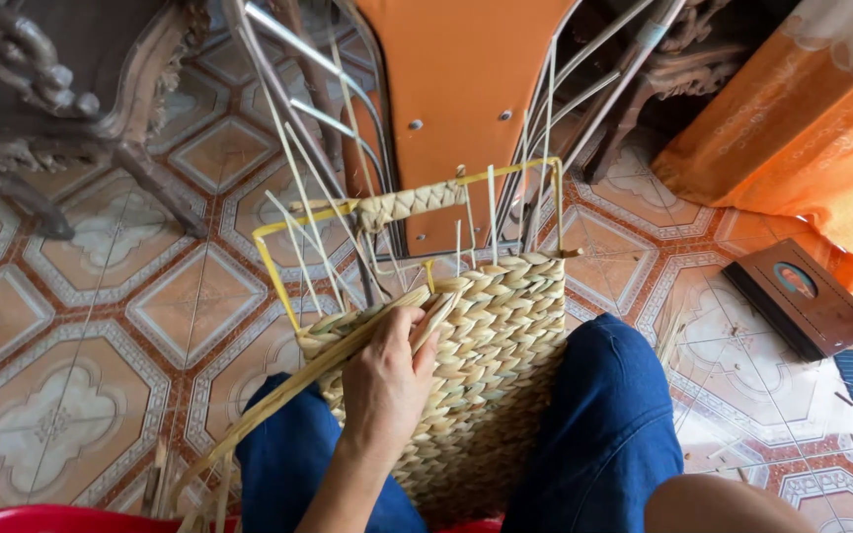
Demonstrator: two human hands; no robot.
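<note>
We hold a half-woven basket (505, 336) at the centre of the frame, wedged between our knees in blue jeans (604, 424), which seems to keep it steady while we work. Our left hand (387, 380) lies on the woven wall, fingers closed around a flat straw strand (328, 370) that runs off to the lower left. Our right hand is out of view, only a bare forearm at the lower right. A yellow wire frame (273, 266) stands above the weave, with loose stakes (298, 197) rising from it. Beneath is a patterned tile floor (81, 326); an orange panel (456, 89) stands at the top, carved furniture (61, 89) at the upper left, an orange curtain (812, 128) at the right.
</note>
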